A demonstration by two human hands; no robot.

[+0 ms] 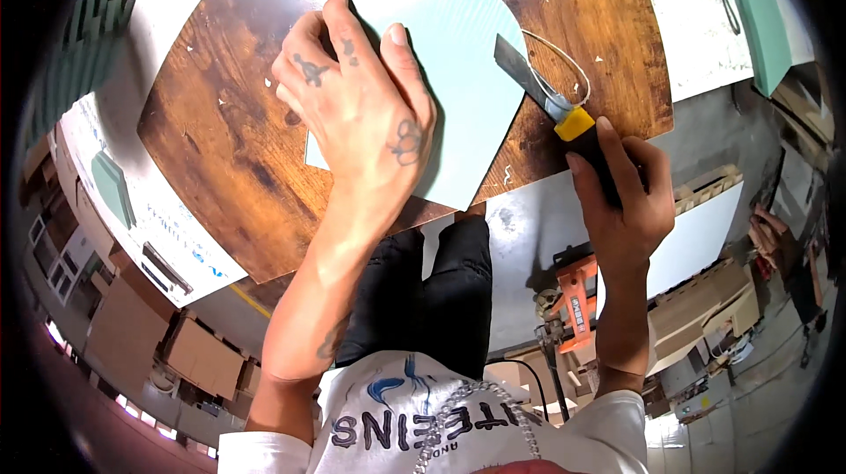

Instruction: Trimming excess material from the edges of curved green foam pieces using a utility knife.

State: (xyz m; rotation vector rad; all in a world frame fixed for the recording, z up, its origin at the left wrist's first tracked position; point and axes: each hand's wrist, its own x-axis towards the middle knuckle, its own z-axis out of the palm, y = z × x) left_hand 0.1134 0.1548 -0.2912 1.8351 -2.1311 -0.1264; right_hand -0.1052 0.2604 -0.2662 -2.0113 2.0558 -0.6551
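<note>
A pale green sheet (pixel 471 130), rounded at its far side and pointed at its near corner, lies on a brown wood-patterned board (pixel 229 166). My left hand (pixel 366 95) rests on its left part, fingers bent and thumb apart, holding it down; the fingertips' contact is partly hidden. In my right hand (pixel 630 192) is a utility knife (pixel 577 124) with a black and yellow handle. Its long blade points far left and lies across the sheet's right edge. A thin, pale curled strip (pixel 564 55) loops beside the blade.
White panels (pixel 705 42) extend under the board on both sides. Dark green slotted pieces (pixel 92 42) stand at the far left, a green slab (pixel 760 25) at the far right. Small pale scraps dot the board. An orange tool (pixel 577 302) and cardboard (pixel 714 324) are below on the right.
</note>
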